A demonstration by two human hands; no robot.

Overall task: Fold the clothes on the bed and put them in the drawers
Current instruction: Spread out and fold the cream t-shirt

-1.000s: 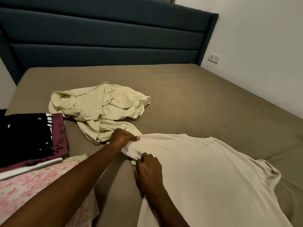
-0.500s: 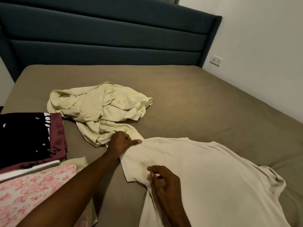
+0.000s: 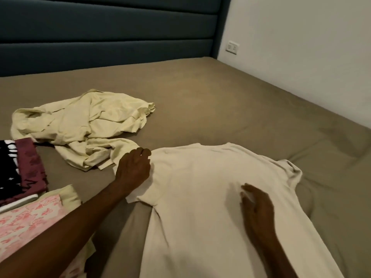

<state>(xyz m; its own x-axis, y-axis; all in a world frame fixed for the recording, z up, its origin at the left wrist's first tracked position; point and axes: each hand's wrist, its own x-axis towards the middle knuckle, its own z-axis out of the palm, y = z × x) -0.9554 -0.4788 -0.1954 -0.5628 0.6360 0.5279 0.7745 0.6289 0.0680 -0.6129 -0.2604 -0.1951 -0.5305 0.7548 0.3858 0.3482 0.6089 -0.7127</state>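
A cream T-shirt lies spread flat on the bed, neck end away from me. My left hand rests on its left sleeve with the fingers curled over the cloth; whether it pinches the fabric I cannot tell. My right hand lies flat on the middle of the shirt, fingers straight and spread. A crumpled pale-yellow garment sits just beyond my left hand, unfolded.
At the left edge lies a stack of folded clothes: a black-and-white and maroon piece and a pink floral piece. A dark blue headboard stands behind; a white wall with a socket runs along the right.
My right hand has slid rightward from the left sleeve to the middle of the shirt, opening flat. The left hand has stayed at the sleeve. The view has shifted right.
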